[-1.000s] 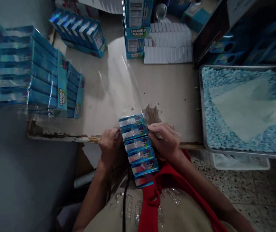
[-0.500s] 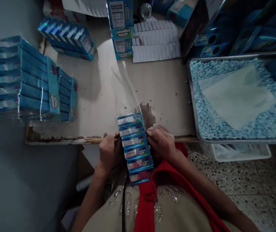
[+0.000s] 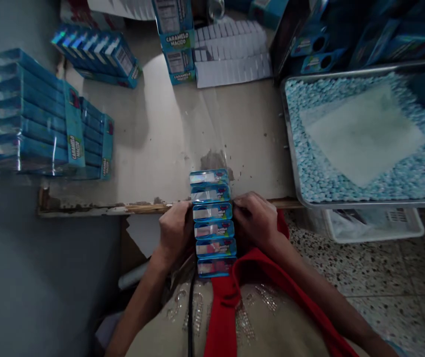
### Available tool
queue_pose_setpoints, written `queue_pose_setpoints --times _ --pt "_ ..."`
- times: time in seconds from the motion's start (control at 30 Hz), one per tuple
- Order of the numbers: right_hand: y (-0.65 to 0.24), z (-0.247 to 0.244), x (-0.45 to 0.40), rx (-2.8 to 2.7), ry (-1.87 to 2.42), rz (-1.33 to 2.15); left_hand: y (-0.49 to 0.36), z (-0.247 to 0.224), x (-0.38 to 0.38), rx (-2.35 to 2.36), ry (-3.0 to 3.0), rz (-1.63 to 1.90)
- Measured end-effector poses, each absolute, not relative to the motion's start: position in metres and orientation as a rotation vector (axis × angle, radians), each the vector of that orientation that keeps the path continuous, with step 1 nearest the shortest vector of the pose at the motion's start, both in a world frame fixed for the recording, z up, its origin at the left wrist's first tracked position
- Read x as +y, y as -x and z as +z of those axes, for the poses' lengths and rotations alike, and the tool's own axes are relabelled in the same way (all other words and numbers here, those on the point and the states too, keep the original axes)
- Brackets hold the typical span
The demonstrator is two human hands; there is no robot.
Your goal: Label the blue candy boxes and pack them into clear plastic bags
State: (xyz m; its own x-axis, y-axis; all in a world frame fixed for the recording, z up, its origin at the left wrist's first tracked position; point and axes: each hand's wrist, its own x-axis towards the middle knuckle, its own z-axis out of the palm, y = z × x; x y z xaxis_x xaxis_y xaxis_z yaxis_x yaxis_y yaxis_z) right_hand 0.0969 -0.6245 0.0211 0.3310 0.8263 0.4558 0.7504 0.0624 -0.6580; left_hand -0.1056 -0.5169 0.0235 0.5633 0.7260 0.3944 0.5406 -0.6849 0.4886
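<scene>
A row of several small blue candy boxes (image 3: 214,229) runs from the table edge back to my body. The row lies in a clear plastic bag (image 3: 207,116) whose loose end stretches flat over the tabletop, faint against it. My left hand (image 3: 176,227) is closed at the left side of the row. Opposite it, my right hand (image 3: 257,218) pinches at the right side, by the upper boxes. Both seem to grip the bag's edges, though the fingertips are partly hidden.
Wrapped blue box packs (image 3: 41,119) stand at the left, with an open display of boxes (image 3: 96,54) behind. Upright cartons (image 3: 177,49) and rows of white-sided boxes (image 3: 232,54) sit at the back. A metal tray (image 3: 297,186) holds blue-white candies under a paper sheet (image 3: 364,134).
The row of boxes has swung from a slant to nearly straight. The bag's loose end has dropped flatter and shifted right. Both hands remain beside the row; the whole view has shifted slightly.
</scene>
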Motion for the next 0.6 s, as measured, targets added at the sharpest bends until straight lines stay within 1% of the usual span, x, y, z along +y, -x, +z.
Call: queue_pose_setpoints --times 0.23,0.43,0.6 --pt "-0.095 0.004 -0.615 -1.136 1.804 0.105 0.099 0.000 -0.510 1.139 -2.432 0.945" --pt "-0.099 0.002 -0.615 -1.207 1.889 0.314 0.105 -0.005 -0.507 1.020 -2.554 0.886" --pt "-0.096 0.002 -0.610 -0.903 1.765 0.620 0.103 -0.011 -0.510 1.081 -2.349 0.884"
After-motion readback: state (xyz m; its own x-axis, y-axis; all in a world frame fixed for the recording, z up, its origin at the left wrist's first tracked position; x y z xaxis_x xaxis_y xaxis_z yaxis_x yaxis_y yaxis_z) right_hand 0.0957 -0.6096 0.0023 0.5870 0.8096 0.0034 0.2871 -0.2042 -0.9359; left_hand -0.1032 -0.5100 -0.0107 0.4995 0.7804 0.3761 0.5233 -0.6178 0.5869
